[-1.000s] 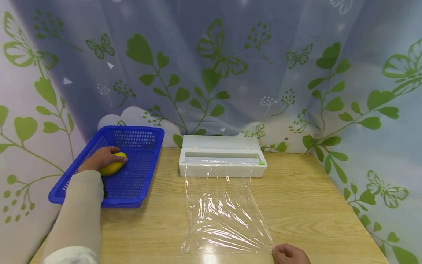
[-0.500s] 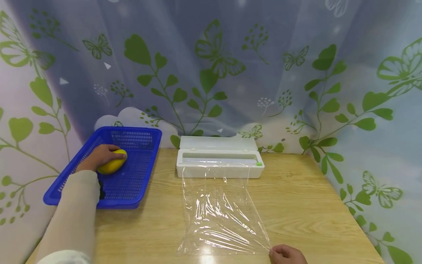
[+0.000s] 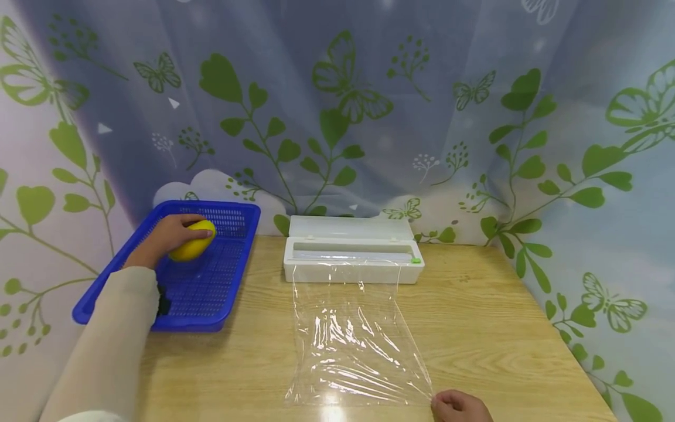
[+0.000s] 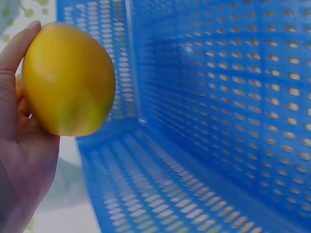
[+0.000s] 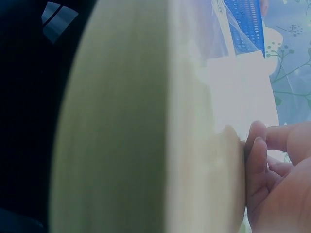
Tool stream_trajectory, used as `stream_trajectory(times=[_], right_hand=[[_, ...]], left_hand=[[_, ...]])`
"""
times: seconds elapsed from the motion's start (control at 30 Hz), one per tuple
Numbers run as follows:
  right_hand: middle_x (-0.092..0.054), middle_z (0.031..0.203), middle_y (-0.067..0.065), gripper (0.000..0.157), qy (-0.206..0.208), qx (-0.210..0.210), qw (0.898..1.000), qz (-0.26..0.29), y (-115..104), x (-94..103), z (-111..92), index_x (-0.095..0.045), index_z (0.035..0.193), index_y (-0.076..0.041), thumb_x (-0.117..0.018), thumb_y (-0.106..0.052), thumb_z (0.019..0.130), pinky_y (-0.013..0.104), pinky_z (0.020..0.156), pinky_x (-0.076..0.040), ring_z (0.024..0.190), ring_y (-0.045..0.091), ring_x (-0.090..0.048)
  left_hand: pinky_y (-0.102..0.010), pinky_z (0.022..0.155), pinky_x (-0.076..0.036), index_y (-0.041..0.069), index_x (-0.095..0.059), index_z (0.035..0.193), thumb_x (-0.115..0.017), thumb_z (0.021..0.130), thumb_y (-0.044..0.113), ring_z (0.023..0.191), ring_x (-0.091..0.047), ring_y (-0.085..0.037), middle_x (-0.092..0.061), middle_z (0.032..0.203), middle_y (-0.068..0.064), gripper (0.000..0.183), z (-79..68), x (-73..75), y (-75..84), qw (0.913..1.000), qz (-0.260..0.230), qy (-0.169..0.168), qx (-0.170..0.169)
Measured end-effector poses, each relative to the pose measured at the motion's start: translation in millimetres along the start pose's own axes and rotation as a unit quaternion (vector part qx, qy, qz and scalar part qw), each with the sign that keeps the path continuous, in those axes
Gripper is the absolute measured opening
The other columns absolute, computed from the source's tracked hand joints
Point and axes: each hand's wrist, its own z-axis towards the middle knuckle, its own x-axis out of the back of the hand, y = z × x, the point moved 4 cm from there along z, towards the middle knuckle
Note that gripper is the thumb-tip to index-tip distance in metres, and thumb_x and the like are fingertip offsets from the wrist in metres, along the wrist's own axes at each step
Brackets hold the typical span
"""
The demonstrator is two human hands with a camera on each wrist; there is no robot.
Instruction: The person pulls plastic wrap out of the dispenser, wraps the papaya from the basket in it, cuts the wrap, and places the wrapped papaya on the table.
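Observation:
My left hand [image 3: 171, 234] grips a yellow mango [image 3: 192, 241] over the blue basket [image 3: 245, 264]. In the left wrist view the thumb and fingers curl round one side of the smooth mango [image 4: 68, 80], near the perforated basket wall. At the table's front, my right hand [image 3: 461, 406] pinches the near right corner of a sheet of clear cling film [image 3: 358, 351]. The film runs out wrinkled and shiny from a white cling film dispenser [image 3: 353, 272], whose lid stands up. The right wrist view shows the right thumb and fingertips [image 5: 257, 136] together at the table edge.
Something dark green [image 3: 162, 302] lies in the basket, partly hidden by the left sleeve. A small green slider [image 3: 416, 261] sits at the dispenser's right end. The wooden table [image 3: 490, 328] meets a leaf-and-butterfly-patterned curtain [image 3: 369, 146] behind and on both sides.
My left hand has lifted the mango and carried it slightly up and to the right over the basket. The right hand and the film stay almost where they were.

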Motion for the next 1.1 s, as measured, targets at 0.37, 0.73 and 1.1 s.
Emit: stream_trajectory(times=[0.37, 0.73, 1.1], right_hand=[[-0.069, 0.074, 0.002, 0.016, 0.014, 0.009, 1.0, -0.022, -2.5, -1.3, 1.8, -0.075, 0.088, -0.004, -0.074, -0.02, 0.087, 0.026, 0.061, -0.047, 0.069, 0.013, -0.059], [-0.07, 0.078, 0.001, 0.02, 0.006, -0.003, 1.0, -0.024, 1.5, -1.5, 6.4, -0.076, 0.092, -0.004, -0.074, -0.024, 0.087, 0.028, 0.065, -0.047, 0.073, 0.013, -0.059], [-0.068, 0.074, 0.002, 0.022, -0.004, -0.022, 1.0, 0.0, 6.1, -3.1, 6.1, -0.075, 0.092, -0.004, -0.073, -0.025, 0.087, 0.029, 0.062, -0.048, 0.07, 0.015, -0.06]], left_hand=[[-0.051, 0.088, -0.05, 0.013, -0.047, 0.151, -0.065, 0.09, 0.062, 0.113, -0.057, -0.038, -0.052, 0.144, -0.024, 0.079, -9.6, 12.0, 61.0, 0.997, -0.047, 0.033, -0.052], [-0.05, 0.092, -0.051, 0.02, -0.05, 0.149, -0.072, 0.088, 0.054, 0.121, -0.055, -0.034, -0.047, 0.152, -0.015, 0.073, -27.7, 7.2, 122.8, 0.9888, -0.11, 0.034, -0.095], [-0.047, 0.092, -0.053, 0.025, -0.06, 0.14, -0.079, 0.085, 0.047, 0.118, -0.056, -0.029, -0.053, 0.147, -0.004, 0.062, -49.0, -34.5, 178.4, 0.9759, -0.144, 0.042, -0.158]])
